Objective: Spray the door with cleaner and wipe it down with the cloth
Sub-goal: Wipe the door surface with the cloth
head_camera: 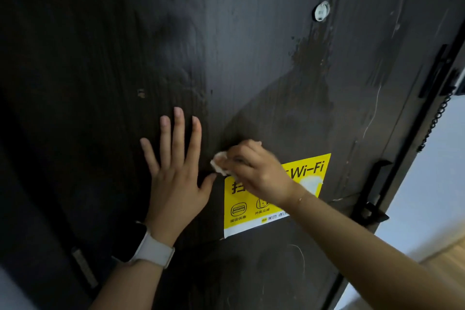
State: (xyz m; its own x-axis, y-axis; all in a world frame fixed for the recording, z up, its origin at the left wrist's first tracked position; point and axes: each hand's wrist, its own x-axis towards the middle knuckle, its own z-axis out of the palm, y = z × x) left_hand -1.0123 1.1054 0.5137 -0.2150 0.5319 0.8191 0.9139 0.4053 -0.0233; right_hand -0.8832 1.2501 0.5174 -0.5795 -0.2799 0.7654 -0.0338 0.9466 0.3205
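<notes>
Dark brown wood-grain fills nearly the whole view: the tall dark wooden door (251,58) stands upright just ahead, its long axis vertical, with wet spray blotches spread high on the right below a small round white peephole cover (321,11). A yellow rectangular Wi-Fi sticker (251,204) is pasted low on the door, right of centre. A black metal latch (372,209) sits at the door's right edge.

The left hand (176,178) lies flat on the wood with fingers spread, gripping nothing, a pale grey wristwatch (151,249) on its wrist. The right hand (256,171) is closed around a small crumpled white cloth (221,162), pressing it to the door at the sticker's upper left corner, just right of the left thumb.

The wet patch lies up and to the right of the cloth, so the right hand is the nearer one, and the likely stroke runs upward along the grain. No spray bottle is in view.
</notes>
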